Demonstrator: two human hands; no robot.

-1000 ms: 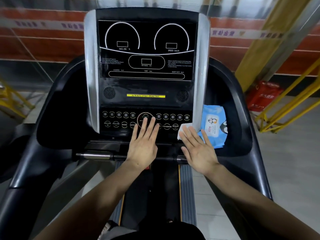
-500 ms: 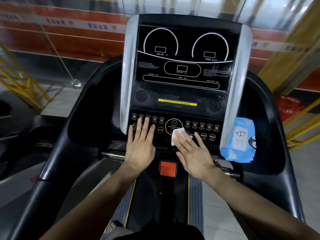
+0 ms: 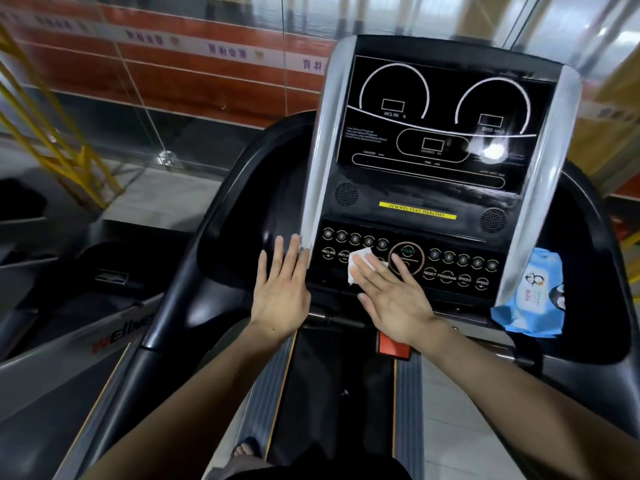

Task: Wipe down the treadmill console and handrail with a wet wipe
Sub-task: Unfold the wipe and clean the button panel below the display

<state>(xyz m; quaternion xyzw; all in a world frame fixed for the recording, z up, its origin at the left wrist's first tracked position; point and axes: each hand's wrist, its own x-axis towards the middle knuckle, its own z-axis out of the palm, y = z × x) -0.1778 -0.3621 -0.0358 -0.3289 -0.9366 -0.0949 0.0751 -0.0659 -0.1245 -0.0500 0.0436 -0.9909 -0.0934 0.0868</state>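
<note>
The treadmill console is black with silver side strips and a row of round buttons low down. My right hand lies flat on the left part of the button panel, pressing a white wet wipe under its fingers. My left hand rests flat, fingers spread, beside the console's lower left silver edge, holding nothing. The black left handrail curves down beside it. A metal grip bar below the console is mostly hidden by my hands.
A blue pack of wet wipes lies in the console's right tray. An orange-red safety tab sits under the console above the belt. Another treadmill stands at left. Yellow railings and a glass wall are behind.
My right hand has slid the wipe leftward across the button panel, from right of the centre dial to its left. My left hand has moved left off the buttons to the console's edge.
</note>
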